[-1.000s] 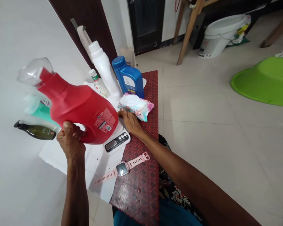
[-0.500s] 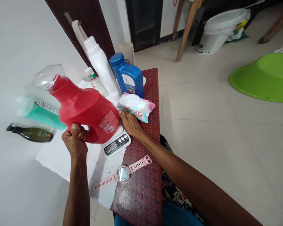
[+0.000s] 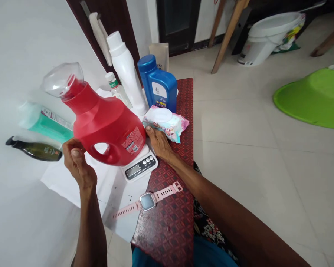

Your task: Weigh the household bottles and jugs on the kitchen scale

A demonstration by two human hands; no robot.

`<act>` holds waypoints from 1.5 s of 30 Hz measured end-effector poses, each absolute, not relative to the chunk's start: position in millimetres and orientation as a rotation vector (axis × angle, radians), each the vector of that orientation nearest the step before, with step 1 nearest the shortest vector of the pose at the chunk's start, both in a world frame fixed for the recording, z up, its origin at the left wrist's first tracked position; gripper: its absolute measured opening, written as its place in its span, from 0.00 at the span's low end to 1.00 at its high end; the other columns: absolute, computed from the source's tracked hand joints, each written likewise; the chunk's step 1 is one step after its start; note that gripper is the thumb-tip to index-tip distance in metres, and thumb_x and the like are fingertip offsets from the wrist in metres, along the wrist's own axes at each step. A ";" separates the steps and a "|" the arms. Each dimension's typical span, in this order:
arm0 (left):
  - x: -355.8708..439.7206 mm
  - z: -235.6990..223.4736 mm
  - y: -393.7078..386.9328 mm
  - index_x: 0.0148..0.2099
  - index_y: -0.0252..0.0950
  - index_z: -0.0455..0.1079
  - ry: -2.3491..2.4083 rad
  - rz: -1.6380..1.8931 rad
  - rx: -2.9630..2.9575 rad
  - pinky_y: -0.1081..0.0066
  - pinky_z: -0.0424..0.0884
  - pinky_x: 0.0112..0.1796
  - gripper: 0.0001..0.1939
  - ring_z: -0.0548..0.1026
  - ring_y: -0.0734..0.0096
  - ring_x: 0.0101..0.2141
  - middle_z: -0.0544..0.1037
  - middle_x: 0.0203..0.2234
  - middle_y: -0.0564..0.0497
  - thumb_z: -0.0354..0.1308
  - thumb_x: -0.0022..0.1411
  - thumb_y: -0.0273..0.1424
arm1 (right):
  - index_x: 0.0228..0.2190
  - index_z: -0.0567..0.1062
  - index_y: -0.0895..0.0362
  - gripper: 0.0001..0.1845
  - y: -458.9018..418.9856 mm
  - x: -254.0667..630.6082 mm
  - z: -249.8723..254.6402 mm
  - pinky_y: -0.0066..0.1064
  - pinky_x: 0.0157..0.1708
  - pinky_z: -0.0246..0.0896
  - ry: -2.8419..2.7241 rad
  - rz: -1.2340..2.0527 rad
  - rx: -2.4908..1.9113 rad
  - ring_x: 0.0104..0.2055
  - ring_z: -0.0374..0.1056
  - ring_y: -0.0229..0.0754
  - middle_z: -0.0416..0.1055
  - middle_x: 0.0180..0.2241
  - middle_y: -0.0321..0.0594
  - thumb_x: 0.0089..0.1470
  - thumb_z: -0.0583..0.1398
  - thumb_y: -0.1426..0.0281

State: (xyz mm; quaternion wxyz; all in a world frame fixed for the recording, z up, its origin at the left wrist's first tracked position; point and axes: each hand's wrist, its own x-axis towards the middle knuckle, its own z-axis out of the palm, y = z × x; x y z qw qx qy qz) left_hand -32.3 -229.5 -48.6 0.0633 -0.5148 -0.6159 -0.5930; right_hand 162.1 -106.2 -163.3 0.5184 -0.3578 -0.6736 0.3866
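A red detergent jug [image 3: 108, 126] with a clear cap stands on a white kitchen scale [image 3: 141, 167], its neck toward the upper left in the picture. My left hand [image 3: 80, 163] is off the jug's handle and beside its left side, thumb raised, fingers loosely bent and partly behind the jug. At the jug's base is my right hand [image 3: 159, 142], thumb against or very near the red plastic. Its fingers lie extended between the jug and a wipes pack [image 3: 167, 122], with their tips partly hidden. The scale's display is too dim to read.
Behind stand a white bottle [image 3: 128, 74], a small clear bottle [image 3: 118, 91] and a blue bottle [image 3: 160, 87]. At left are a green bottle [image 3: 48, 124] and a dark pump bottle [image 3: 35, 150]. A pink-strapped watch [image 3: 147, 201] lies near the red patterned table's edge [image 3: 178, 222].
My left hand has let go of the jug's handle and shifted left to the jug's side. My right hand stays by the base. The whole view has shifted slightly.
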 end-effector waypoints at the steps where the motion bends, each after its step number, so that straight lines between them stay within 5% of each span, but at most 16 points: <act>1: -33.6 -49.1 -229.6 0.42 0.40 0.67 -1.809 -1.874 -1.521 0.65 0.70 0.38 0.30 0.71 0.66 0.35 0.69 0.34 0.51 0.50 0.68 0.63 | 0.25 0.63 0.49 0.36 -106.2 161.9 -163.7 0.40 0.36 0.63 -1.613 0.927 -0.856 0.28 0.62 0.45 0.67 0.23 0.38 0.71 0.38 0.38; 7: -23.5 -57.2 -223.8 0.38 0.39 0.70 -1.823 -2.022 -1.549 0.66 0.70 0.37 0.29 0.73 0.67 0.32 0.72 0.29 0.51 0.55 0.67 0.62 | 0.29 0.72 0.51 0.38 -106.3 162.0 -164.6 0.47 0.46 0.69 -1.580 0.939 -0.861 0.38 0.72 0.51 0.78 0.33 0.47 0.71 0.40 0.39; 11: -6.2 -64.3 -211.1 0.26 0.39 0.61 -1.874 -2.348 -1.518 0.72 0.57 0.22 0.32 0.57 0.78 0.18 0.58 0.16 0.59 0.66 0.58 0.61 | 0.29 0.75 0.51 0.39 -105.4 161.9 -168.7 0.49 0.52 0.69 -1.567 0.947 -0.884 0.41 0.73 0.53 0.77 0.31 0.47 0.70 0.42 0.37; 15: -2.6 -64.9 -206.5 0.25 0.40 0.59 -1.826 -2.505 -1.266 0.73 0.48 0.18 0.34 0.50 0.81 0.17 0.53 0.15 0.62 0.73 0.49 0.60 | 0.32 0.79 0.52 0.41 -106.0 160.7 -175.1 0.52 0.57 0.70 -1.540 0.996 -0.891 0.47 0.77 0.56 0.82 0.36 0.52 0.69 0.43 0.37; 24: -72.0 -40.6 -259.0 0.26 0.40 0.60 -1.779 -2.143 -0.748 0.72 0.49 0.19 0.28 0.52 0.80 0.17 0.55 0.15 0.62 0.67 0.53 0.56 | 0.35 0.82 0.53 0.44 -105.2 157.2 -181.1 0.57 0.54 0.76 -1.425 1.226 -0.876 0.44 0.82 0.58 0.85 0.39 0.54 0.63 0.46 0.30; 29: -124.9 -44.6 -284.6 0.22 0.41 0.52 -1.740 -2.051 -0.545 0.70 0.49 0.21 0.31 0.50 0.80 0.19 0.52 0.15 0.61 0.71 0.52 0.49 | 0.34 0.82 0.54 0.48 -105.1 157.5 -178.6 0.60 0.54 0.76 -1.417 1.244 -0.899 0.44 0.82 0.60 0.85 0.38 0.54 0.58 0.46 0.26; 38: -206.2 -71.0 -276.7 0.20 0.39 0.51 -1.640 -1.981 -0.392 0.70 0.54 0.26 0.28 0.54 0.79 0.24 0.52 0.17 0.60 0.72 0.52 0.37 | 0.35 0.82 0.55 0.48 -107.3 158.5 -175.4 0.55 0.54 0.77 -1.440 1.231 -0.927 0.44 0.82 0.57 0.85 0.39 0.53 0.59 0.46 0.27; 45: -260.9 -86.4 -243.6 0.21 0.39 0.45 -1.551 -1.906 -0.332 0.68 0.57 0.29 0.41 0.53 0.76 0.26 0.49 0.19 0.56 0.76 0.47 0.52 | 0.37 0.82 0.54 0.46 -106.6 159.4 -177.2 0.54 0.55 0.76 -1.471 1.196 -0.943 0.45 0.82 0.55 0.85 0.40 0.52 0.62 0.45 0.29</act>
